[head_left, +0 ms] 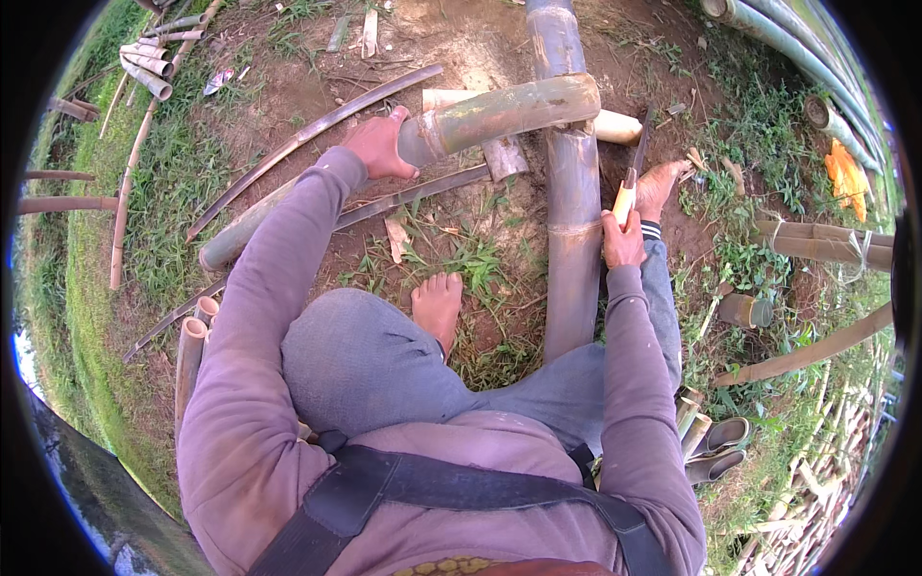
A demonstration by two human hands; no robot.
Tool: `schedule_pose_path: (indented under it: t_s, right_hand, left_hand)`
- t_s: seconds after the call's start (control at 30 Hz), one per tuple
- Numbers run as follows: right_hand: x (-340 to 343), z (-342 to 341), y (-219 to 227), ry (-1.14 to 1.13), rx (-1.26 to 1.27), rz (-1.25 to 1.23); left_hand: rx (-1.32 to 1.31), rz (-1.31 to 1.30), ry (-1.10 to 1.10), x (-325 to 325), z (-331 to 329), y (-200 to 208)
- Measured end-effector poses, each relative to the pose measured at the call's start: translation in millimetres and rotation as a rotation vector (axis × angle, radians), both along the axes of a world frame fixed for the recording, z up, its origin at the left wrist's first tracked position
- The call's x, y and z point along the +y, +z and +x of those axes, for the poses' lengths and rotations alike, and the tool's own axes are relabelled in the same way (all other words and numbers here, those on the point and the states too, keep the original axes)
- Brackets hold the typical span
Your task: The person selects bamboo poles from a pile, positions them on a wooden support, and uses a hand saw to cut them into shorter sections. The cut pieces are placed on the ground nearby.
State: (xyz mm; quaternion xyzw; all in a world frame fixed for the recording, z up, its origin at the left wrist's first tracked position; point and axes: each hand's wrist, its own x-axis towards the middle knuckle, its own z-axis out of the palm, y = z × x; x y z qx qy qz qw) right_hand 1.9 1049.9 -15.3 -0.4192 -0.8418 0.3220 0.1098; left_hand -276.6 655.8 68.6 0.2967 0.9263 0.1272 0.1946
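My left hand [381, 146] is wrapped over a thick green-brown bamboo pole [480, 123], its thumb spread along the near side. That pole slants from the lower left up to the right, and its right end rests across a second thick bamboo pole [573, 259] that runs away from me. In my right hand [624, 240] is a knife [625, 197], gripped by its pale wooden handle. Its narrow dark blade points away from me, just right of the crossing poles. A paler bamboo piece [617, 128] shows beneath the crossing.
Split bamboo strips [317, 139] lie on the ground at the left. My bare feet [437, 305] are beside the poles. More bamboo poles [797, 48] lie at the upper right near an orange cloth [846, 180]. Shoes [718, 449] and cut bamboo scraps are at the lower right.
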Motion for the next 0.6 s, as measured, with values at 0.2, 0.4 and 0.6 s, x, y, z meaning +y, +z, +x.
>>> schedule_pose_path:
  t_s: [0.2, 0.4, 0.6]
  right_hand:
    - [-6.3, 11.2, 25.6, -0.316, 0.631, -0.212]
    - [-12.5, 76.1, 44.4, -0.311, 0.848, -0.072]
    - [-31.9, 119.2, 111.9, -0.132, 0.865, 0.014]
  left_hand:
    - [-0.019, -0.014, -0.116, 63.8, -8.7, 48.1]
    - [0.021, -0.046, -0.255, 160.9, -21.0, 81.3]
    - [0.103, -0.132, -0.325, 190.8, -26.3, 51.0]
